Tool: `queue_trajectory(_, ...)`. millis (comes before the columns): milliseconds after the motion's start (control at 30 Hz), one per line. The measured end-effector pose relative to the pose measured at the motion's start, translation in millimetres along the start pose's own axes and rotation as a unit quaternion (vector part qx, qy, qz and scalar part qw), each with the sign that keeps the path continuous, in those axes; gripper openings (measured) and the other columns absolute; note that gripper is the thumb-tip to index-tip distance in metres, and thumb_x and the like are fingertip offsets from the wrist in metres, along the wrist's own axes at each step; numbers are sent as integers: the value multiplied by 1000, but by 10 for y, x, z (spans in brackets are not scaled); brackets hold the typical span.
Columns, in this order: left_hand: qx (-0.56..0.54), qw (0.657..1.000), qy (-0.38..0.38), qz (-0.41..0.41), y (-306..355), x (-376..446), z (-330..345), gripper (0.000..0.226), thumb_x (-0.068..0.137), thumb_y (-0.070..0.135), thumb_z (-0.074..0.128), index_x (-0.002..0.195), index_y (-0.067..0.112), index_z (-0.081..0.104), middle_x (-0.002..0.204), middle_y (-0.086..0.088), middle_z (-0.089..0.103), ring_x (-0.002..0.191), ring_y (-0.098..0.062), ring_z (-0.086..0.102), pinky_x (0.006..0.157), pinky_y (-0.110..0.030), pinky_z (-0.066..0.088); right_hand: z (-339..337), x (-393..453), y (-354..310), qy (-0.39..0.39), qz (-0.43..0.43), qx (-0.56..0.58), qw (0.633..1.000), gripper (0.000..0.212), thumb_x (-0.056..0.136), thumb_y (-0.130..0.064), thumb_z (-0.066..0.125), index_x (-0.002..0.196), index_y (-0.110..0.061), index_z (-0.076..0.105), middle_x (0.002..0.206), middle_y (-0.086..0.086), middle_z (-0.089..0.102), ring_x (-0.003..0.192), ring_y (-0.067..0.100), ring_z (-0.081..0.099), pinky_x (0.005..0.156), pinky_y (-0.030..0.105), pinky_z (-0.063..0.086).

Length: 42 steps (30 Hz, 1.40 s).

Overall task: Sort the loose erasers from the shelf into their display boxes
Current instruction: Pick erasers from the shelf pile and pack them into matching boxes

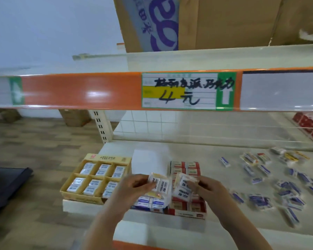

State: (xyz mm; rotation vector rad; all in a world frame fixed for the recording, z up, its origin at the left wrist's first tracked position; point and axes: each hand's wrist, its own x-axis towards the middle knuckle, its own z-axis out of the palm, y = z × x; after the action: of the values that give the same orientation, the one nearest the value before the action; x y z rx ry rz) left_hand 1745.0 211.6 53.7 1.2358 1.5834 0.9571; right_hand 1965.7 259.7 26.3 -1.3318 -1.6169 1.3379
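the left hand and right hand each pinched wrapped erasers marked "2b" over the red display box. at twelve o'clock a shelf tag read "4元"; loose erasers lay at three o'clock.

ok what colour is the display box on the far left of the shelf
Yellow, holding white-wrapped erasers; the display box shows in the head view, the only one.

A white lower shelf is carrying a yellow display box at its left end, a red display box just beside it, and loose wrapped erasers lying scattered across its right side, while red packs are sitting at the far right.
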Motion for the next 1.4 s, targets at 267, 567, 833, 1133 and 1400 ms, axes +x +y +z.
queue_trajectory(267, 27, 999, 37, 4, -189, -63, -706, 12, 91, 20, 59, 91, 19, 71, 73, 8, 71, 57, 6, 58, 50, -9, 40, 681, 248, -301, -47, -41, -65, 996, 37, 90, -35, 55, 86, 1, 60, 86, 23, 63, 69, 25, 54, 67, 34, 44)
queue_trajectory(567, 54, 995, 82, 35, -350, 59, -1526, 13, 89, 16, 61, 92, 22, 73, 83, 5, 74, 76, -7, 68, 63, -12, 48, 1396, 627, -574, -84, -68, -93, 990, 31, 91, -33, 56, 88, -3, 61, 73, 2, 57, 67, 11, 49, 64, 25, 36)
queue_trajectory(833, 148, 982, 116, 31, -660, 547, -2157, 17, 86, 22, 66, 102, 25, 70, 87, 5, 72, 82, -8, 66, 68, -18, 47, 1948, 1003, -732, -86, -70, -78, 991, 19, 91, -31, 57, 104, -18, 63, 96, -2, 67, 86, 12, 64, 75, 28, 52)
queue_trajectory(1133, 252, 965, 55, 54, -872, 917, -2296, 16, 87, 28, 64, 102, 35, 65, 92, 16, 66, 88, 2, 60, 72, -16, 46, 2253, 1237, -776, -67, -85, -158, 982, 22, 94, -33, 53, 113, -23, 56, 102, -6, 61, 82, 5, 57, 62, 17, 43)
queue_trajectory(1400, 300, 950, 4, 80, -899, 1028, -2356, 15, 88, 28, 60, 90, 42, 55, 93, 12, 65, 88, 0, 62, 79, -23, 53, 2217, 1333, -808, -92, -98, -192, 972, 16, 96, -27, 51, 111, -27, 52, 97, 0, 63, 73, 7, 57, 57, 19, 43)
